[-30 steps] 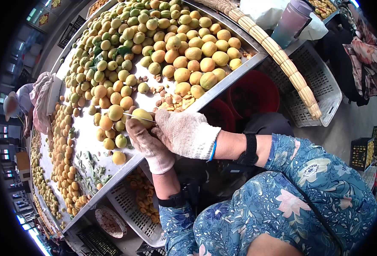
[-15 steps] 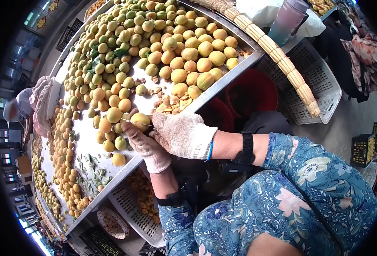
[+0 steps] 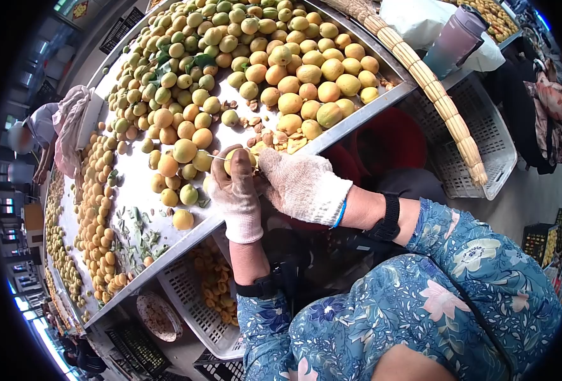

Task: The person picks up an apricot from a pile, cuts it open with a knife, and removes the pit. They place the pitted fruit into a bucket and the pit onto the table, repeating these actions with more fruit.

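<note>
Both my hands wear knitted work gloves with stained fingers, close together over the table's metal edge. My left hand (image 3: 235,200) is closed round a yellow apricot (image 3: 252,162), its fingers covering much of the fruit. Against the apricot's other side sits my right hand (image 3: 301,184), fingers closed. A thin pale strip, like a narrow blade or wire, crosses the fruit and runs toward my right fingers, which hide its end. Just beyond lie split apricot halves (image 3: 295,143) and brown pits (image 3: 267,137). Whole apricots (image 3: 184,151) lie left of my hands.
Apricots heap across the metal table (image 3: 142,214), with leaves (image 3: 135,230) among them. Below are a white crate (image 3: 189,306) holding halves, and a red bucket (image 3: 398,143). A straw broom (image 3: 424,79) and tumbler (image 3: 453,43) stand right. Another person (image 3: 42,130) bends at the far left.
The view has shifted, moving the table and fruit rightward in the picture. My left hand has turned more upright, and its fingers now cover more of the apricot.
</note>
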A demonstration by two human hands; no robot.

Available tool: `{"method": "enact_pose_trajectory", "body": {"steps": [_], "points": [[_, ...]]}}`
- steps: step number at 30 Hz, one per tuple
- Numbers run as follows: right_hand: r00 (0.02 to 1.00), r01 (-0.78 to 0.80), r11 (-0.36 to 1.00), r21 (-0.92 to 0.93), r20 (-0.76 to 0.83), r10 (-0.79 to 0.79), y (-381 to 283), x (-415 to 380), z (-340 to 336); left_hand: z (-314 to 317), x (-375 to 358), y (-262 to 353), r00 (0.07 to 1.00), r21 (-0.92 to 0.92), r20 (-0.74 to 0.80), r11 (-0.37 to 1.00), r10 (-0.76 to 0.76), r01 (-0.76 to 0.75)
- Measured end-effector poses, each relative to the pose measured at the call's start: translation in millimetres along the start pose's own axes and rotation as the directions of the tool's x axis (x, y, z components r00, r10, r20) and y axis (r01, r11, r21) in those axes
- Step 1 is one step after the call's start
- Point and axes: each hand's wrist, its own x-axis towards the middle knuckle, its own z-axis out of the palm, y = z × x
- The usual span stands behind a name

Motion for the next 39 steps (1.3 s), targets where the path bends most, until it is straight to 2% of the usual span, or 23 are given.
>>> {"method": "enact_pose_trajectory", "body": {"steps": [1,3,4,5,7,8,9,11,12,13,15,16,17,18,19,21,23,24,25,31,33,34,39], "points": [[0.996,0.052,0.998,-0.019,-0.071,-0.053,1,-2,3,1,-1,-4,1.0,0.004,-0.003,1.0,0.0,0.0],[0.995,0.053,0.998,-0.015,-0.089,-0.054,0,-3,6,5,0,-16,0.987,-0.253,-0.043,0.958,-0.152,0.136],[0.994,0.043,0.999,-0.025,-0.096,-0.046,-3,-4,5,4,0,1,0.993,-0.118,-0.11,0.991,0.042,-0.055],[0.994,0.04,0.999,-0.035,-0.1,-0.044,-2,-4,6,2,0,-6,0.993,-0.118,-0.11,0.992,0.04,-0.053],[0.994,0.042,0.999,-0.025,-0.099,-0.044,2,-5,7,-4,4,-15,0.997,0.061,0.078,0.998,0.022,-0.027],[0.996,0.027,0.999,-0.023,-0.081,-0.029,2,-5,7,-8,3,-10,0.992,0.054,0.038,0.991,0.119,-0.121],[0.998,0.012,1.0,-0.023,-0.063,-0.014,2,-5,7,-9,0,-2,0.993,0.053,0.032,0.992,0.113,-0.115],[0.999,0.0,0.999,0.052,-0.05,0.003,2,-4,5,-12,-4,14,0.969,-0.027,0.178,0.983,-0.173,0.181],[1.0,-0.019,0.999,0.045,-0.011,0.02,2,-3,1,-8,-5,5,0.965,-0.039,0.204,0.983,-0.167,0.178],[0.999,-0.039,0.999,0.037,0.028,0.038,1,-2,-5,-8,-7,13,0.953,0.025,0.253,0.986,-0.165,0.164],[0.999,0.025,1.0,0.019,0.038,-0.025,-1,-2,-11,1,-13,-5,0.964,-0.054,0.262,0.998,0.041,-0.027],[0.997,0.079,0.997,0.016,0.015,-0.079,0,-2,-11,1,-14,3,0.963,-0.122,0.268,0.99,-0.037,0.072],[0.991,0.134,0.991,0.011,-0.009,-0.133,2,-3,-10,0,-14,6,0.962,-0.124,0.27,0.99,-0.037,0.073],[0.97,0.234,0.968,-0.09,-0.045,-0.239,7,-1,-3,-4,-15,9,0.963,-0.055,0.264,0.997,-0.045,0.062],[0.971,0.229,0.969,-0.092,-0.047,-0.234,8,0,-4,-5,-14,10,0.965,0.015,0.258,0.999,-0.052,0.05],[0.989,0.098,0.974,0.205,0.088,-0.118,9,3,-9,-5,-13,12,0.967,0.029,0.253,0.999,0.011,-0.019],[0.977,0.2,0.947,0.25,0.029,-0.213,19,9,2,-1,-14,5,0.971,0.023,0.206,0.992,0.119,-0.127],[0.97,0.231,0.92,0.315,-0.005,-0.242,24,12,8,0,-14,5,0.973,0.018,0.207,0.994,0.106,-0.112],[0.963,0.261,0.888,0.378,-0.04,-0.266,23,13,8,2,-16,10,0.961,0.082,0.123,0.962,0.25,-0.261],[0.961,0.22,0.935,0.278,0.103,-0.257,19,13,-8,5,-23,0,0.957,0.073,0.118,0.959,0.264,-0.273],[0.982,0.164,0.941,0.296,0.042,-0.185,10,12,-14,8,-24,2,0.998,-0.238,0.033,0.971,0.046,-0.037],[0.995,-0.009,0.968,0.251,0.103,-0.017,0,10,-20,6,-21,15,0.999,-0.185,0.021,0.982,-0.045,0.048],[1.0,-0.013,0.987,0.158,-0.007,0.014,-7,5,-23,8,-20,31,0.996,-0.361,0.054,0.928,-0.073,0.088]]}}
